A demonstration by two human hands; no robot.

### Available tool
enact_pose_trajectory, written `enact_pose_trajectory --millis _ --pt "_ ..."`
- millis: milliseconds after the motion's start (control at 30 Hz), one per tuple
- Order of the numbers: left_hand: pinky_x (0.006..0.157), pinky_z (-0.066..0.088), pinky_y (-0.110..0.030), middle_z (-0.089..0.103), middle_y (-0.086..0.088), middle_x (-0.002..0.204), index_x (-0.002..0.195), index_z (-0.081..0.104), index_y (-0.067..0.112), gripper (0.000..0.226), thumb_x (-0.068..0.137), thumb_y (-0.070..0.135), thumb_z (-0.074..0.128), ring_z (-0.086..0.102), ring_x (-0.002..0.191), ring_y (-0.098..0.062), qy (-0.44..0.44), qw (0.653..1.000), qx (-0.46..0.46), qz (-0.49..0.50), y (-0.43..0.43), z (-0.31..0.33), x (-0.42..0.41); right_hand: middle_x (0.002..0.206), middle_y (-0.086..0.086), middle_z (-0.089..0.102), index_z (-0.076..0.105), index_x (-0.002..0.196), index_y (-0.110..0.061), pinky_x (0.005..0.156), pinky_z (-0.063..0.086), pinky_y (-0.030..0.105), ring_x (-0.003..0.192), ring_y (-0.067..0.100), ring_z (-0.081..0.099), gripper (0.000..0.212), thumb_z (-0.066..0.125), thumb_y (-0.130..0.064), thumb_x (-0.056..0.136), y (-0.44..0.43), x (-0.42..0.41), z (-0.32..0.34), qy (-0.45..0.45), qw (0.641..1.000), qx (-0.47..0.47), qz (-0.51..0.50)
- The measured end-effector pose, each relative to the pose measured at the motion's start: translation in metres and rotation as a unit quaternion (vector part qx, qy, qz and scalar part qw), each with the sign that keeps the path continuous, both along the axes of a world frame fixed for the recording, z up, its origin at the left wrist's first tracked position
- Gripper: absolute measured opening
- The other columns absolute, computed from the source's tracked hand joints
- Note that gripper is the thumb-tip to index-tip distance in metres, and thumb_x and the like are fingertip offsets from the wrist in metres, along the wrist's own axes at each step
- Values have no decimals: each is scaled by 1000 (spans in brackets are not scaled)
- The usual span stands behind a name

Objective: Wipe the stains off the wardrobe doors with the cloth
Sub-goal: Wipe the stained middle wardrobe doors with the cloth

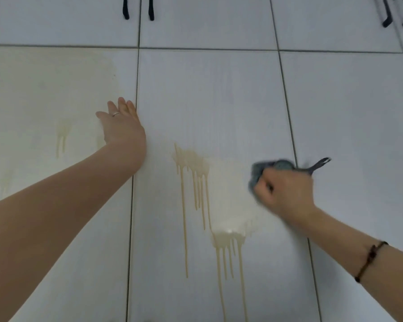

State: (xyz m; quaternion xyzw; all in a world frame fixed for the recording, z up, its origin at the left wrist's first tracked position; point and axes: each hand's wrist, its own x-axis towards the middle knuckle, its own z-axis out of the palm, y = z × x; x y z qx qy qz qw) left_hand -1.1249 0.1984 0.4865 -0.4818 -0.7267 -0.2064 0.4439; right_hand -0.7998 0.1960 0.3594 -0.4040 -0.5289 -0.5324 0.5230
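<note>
**Wiping in on the middle door's drips**

On my feed the right hand sits at about four o'clock. Its fingers are curled tight round a bunched grey-blue cloth, which is pressed to the middle door close to its right seam. Both are blurred. The left hand lies at about ten o'clock with its fingers straight and together. Its palm is braced on the left door just beside the seam, and it holds nothing.

The upper stain is a tan blotch with long runs, at nine o'clock of the cloth. The lower stain hangs at six o'clock of the view, and its runs leave the bottom edge. A pale milky film lies between the two stains. Fainter drips mark the left door at nine o'clock.

I see three risks:

- **Smearing:** A loaded cloth would spread the stain instead of lifting it, and I judge the film to be a sign of that. Without refolding to a clean face, each pass could widen the haze.
- **Seams:** A sideways stroke could push wet residue into either seam.
- **Missed spots:** The lowest runs are out of my view and may get missed, and so may the faint drips near the braced arm.
</note>
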Motion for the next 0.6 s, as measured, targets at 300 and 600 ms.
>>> enact_pose_trajectory --millis 300,600 --pt "116 29 -52 -4 -22 165 153 -10 -7 72 103 19 34 9 152 -40 17 1000 18 20 10 -3 1 48 2 45 44 57 -18 46 33 26 41 27 46 31 47 -31 85 -5 13 10 92 995 27 -5" --pt "114 30 -53 -1 -23 164 153 -7 -8 70 103 19 32 11 151 -41 3 999 26 18 9 -4 4 48 2 41 43 58 -14 50 26 28 46 31 45 32 43 -34 84 -5 18 51 219 974 38 -38"
